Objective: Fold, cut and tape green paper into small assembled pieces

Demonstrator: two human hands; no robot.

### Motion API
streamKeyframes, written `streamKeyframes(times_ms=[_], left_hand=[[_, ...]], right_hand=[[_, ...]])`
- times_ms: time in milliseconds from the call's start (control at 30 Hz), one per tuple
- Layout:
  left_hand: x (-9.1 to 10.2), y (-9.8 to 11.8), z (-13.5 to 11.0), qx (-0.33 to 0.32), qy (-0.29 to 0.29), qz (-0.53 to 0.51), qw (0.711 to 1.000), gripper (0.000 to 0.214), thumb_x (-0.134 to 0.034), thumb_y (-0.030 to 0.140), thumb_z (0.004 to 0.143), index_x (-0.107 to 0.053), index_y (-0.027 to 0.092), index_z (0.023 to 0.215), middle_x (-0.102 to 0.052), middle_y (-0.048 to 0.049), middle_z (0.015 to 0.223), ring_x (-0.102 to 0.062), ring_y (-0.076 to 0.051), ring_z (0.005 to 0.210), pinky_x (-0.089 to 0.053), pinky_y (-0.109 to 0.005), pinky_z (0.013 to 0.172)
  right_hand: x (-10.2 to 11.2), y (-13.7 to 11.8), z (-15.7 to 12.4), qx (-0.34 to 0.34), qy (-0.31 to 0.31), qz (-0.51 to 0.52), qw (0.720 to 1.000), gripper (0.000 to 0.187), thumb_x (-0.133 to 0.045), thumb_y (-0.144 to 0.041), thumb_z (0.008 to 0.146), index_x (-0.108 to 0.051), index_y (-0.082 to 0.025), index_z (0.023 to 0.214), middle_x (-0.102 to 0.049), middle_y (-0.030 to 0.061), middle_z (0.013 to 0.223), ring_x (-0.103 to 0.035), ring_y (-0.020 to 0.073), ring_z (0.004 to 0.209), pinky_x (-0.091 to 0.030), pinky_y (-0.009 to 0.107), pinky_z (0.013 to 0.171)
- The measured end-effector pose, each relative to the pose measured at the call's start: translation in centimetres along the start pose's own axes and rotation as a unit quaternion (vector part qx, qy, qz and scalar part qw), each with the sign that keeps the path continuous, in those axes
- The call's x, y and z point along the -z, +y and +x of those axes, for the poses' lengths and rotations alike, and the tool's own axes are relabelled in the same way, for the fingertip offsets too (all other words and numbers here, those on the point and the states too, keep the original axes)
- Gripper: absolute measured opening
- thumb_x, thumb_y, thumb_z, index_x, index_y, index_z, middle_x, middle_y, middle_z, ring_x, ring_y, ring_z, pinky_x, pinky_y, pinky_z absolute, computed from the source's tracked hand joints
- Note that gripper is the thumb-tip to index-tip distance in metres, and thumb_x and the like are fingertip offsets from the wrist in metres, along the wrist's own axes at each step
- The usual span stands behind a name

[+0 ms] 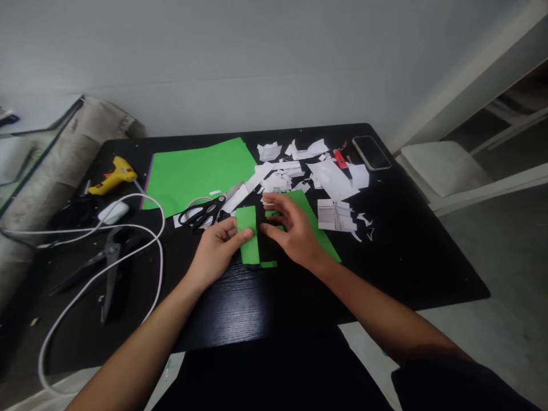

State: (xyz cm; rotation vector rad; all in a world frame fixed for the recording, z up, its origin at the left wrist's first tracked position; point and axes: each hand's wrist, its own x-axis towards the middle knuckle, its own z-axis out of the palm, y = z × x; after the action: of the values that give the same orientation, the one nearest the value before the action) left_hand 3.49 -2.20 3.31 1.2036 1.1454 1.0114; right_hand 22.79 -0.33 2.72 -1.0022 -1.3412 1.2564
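Observation:
My left hand [220, 245] pinches a small upright strip of green paper [248, 248] between thumb and fingers. Just to its right, my right hand [291, 228] has its fingers apart, with nothing visible in them and a gap to the strip. Under and behind the right hand lies a larger green piece of paper [323, 237], partly covered by it. A narrow green scrap [269, 264] rests by the strip's lower end. Black-handled scissors [203, 214] lie left of the left hand, on a white piece.
Green sheets [197, 171] lie at the back left beside a yellow glue gun [113, 176]. White paper scraps [334, 177] and a phone [371, 152] are at the back right. On the left, a white cable [160, 268] loops over large dark shears [112, 274].

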Motion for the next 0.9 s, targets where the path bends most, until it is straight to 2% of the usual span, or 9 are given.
streamKeyframes(times_ms=[67, 167, 300, 433, 533, 600, 667, 733, 900], left_hand=[[0.0, -0.1, 0.0, 0.021, -0.023, -0.006, 0.999, 0.054, -0.079, 0.071, 0.083, -0.071, 0.019, 0.072, -0.065, -0.0006, 0.059, -0.052, -0.013, 0.05, -0.043, -0.025, 0.049], [-0.1, -0.1, 0.0, 0.045, -0.055, -0.022, 0.997, 0.069, -0.065, 0.078, 0.092, -0.06, 0.02, 0.054, -0.053, -0.001, 0.048, -0.045, -0.012, 0.045, -0.038, -0.026, 0.046], [-0.4, 0.4, 0.0, 0.114, -0.088, -0.1, 0.985, 0.077, -0.06, 0.082, 0.091, -0.043, 0.024, 0.043, -0.033, 0.003, 0.038, -0.034, -0.011, 0.036, -0.032, -0.028, 0.041], [0.0, 0.2, 0.2, 0.162, -0.083, -0.111, 0.977, 0.08, -0.051, 0.09, 0.09, -0.04, 0.026, 0.043, -0.025, 0.0048, 0.035, -0.027, -0.01, 0.031, -0.028, -0.028, 0.037], [0.5, -0.4, 0.5, 0.104, -0.001, -0.063, 0.993, 0.073, -0.048, 0.084, 0.095, -0.043, 0.026, 0.05, -0.031, 0.0037, 0.038, -0.03, -0.011, 0.035, -0.028, -0.028, 0.038], [0.8, -0.9, 0.7, 0.026, 0.073, -0.028, 0.997, 0.061, -0.054, 0.069, 0.099, -0.051, 0.024, 0.059, -0.044, 0.0011, 0.047, -0.042, -0.013, 0.044, -0.037, -0.027, 0.044], [0.9, -1.3, 0.8, -0.032, 0.106, -0.032, 0.993, 0.037, -0.063, 0.05, 0.096, -0.06, 0.022, 0.072, -0.059, -0.0011, 0.062, -0.054, -0.015, 0.057, -0.046, -0.027, 0.053], [0.9, -1.4, 0.8, -0.054, 0.089, -0.064, 0.993, 0.016, -0.068, 0.038, 0.087, -0.065, 0.022, 0.088, -0.068, -0.0031, 0.079, -0.063, -0.017, 0.069, -0.051, -0.028, 0.06], [0.4, -1.1, 0.3, -0.063, 0.053, -0.057, 0.995, 0.02, -0.072, 0.029, 0.085, -0.07, 0.022, 0.103, -0.072, -0.0035, 0.089, -0.066, -0.018, 0.074, -0.055, -0.032, 0.072]], right_hand=[[-0.1, 0.1, -0.1, 0.013, -0.039, 0.006, 0.999, 0.051, -0.078, -0.017, 0.083, -0.068, -0.031, 0.13, -0.068, 0.0051, 0.143, -0.068, 0.0242, 0.127, -0.061, 0.043, 0.108], [-0.3, 0.2, -0.3, 0.002, -0.074, 0.02, 0.997, 0.032, -0.077, -0.022, 0.087, -0.075, -0.029, 0.117, -0.07, 0.0052, 0.142, -0.072, 0.0231, 0.118, -0.063, 0.043, 0.105], [-0.5, 0.5, -0.2, -0.025, -0.042, 0.008, 0.999, 0.014, -0.079, -0.028, 0.089, -0.077, -0.025, 0.103, -0.079, 0.0053, 0.112, -0.076, 0.021, 0.098, -0.064, 0.041, 0.092], [-0.5, 0.5, 0.0, -0.043, -0.042, -0.018, 0.998, 0.016, -0.083, -0.037, 0.086, -0.077, -0.024, 0.092, -0.079, 0.0032, 0.092, -0.073, 0.0207, 0.087, -0.061, 0.038, 0.084], [-0.4, 0.5, 0.1, -0.07, -0.027, -0.025, 0.997, 0.023, -0.086, -0.043, 0.083, -0.076, -0.023, 0.087, -0.077, 0.0025, 0.087, -0.071, 0.0202, 0.083, -0.059, 0.036, 0.077], [-0.4, 0.5, 0.2, -0.09, -0.02, -0.016, 0.996, 0.023, -0.086, -0.044, 0.082, -0.076, -0.023, 0.086, -0.077, 0.0017, 0.085, -0.071, 0.0195, 0.081, -0.058, 0.034, 0.075], [-0.4, 0.5, 0.2, -0.11, -0.018, -0.001, 0.994, 0.023, -0.087, -0.044, 0.081, -0.076, -0.024, 0.085, -0.076, 0.0004, 0.083, -0.07, 0.0184, 0.078, -0.057, 0.033, 0.072], [-0.4, 0.6, 0.2, -0.124, -0.021, 0.011, 0.992, 0.023, -0.086, -0.044, 0.081, -0.075, -0.024, 0.085, -0.075, -0.0004, 0.082, -0.069, 0.0176, 0.076, -0.057, 0.032, 0.071], [-0.6, 0.7, 0.1, -0.131, -0.039, 0.035, 0.99, 0.024, -0.087, -0.046, 0.081, -0.075, -0.024, 0.085, -0.077, 0.0004, 0.086, -0.071, 0.0185, 0.081, -0.059, 0.035, 0.079]])
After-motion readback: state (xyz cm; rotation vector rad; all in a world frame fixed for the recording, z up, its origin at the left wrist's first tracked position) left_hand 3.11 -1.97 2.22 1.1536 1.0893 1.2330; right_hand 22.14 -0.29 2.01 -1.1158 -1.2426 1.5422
